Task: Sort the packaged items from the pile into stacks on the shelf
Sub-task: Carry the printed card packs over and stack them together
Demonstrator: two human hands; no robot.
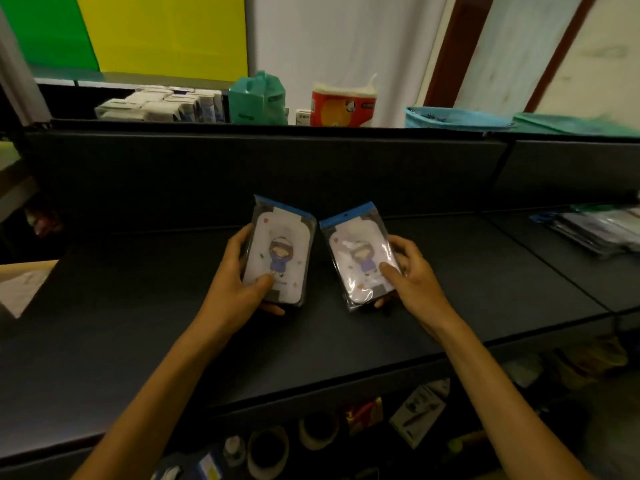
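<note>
My left hand [239,282] grips one packet [278,252], my right hand [412,275] its twin [360,261], both just above the dark shelf [138,323]. The film looks slick, I think; either could slide and spoil the stack.

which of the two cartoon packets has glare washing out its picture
The packet in the right hand, packet: white glare streaks its wrap. The packet in the left hand, packet, shows its figure clearly.
</note>
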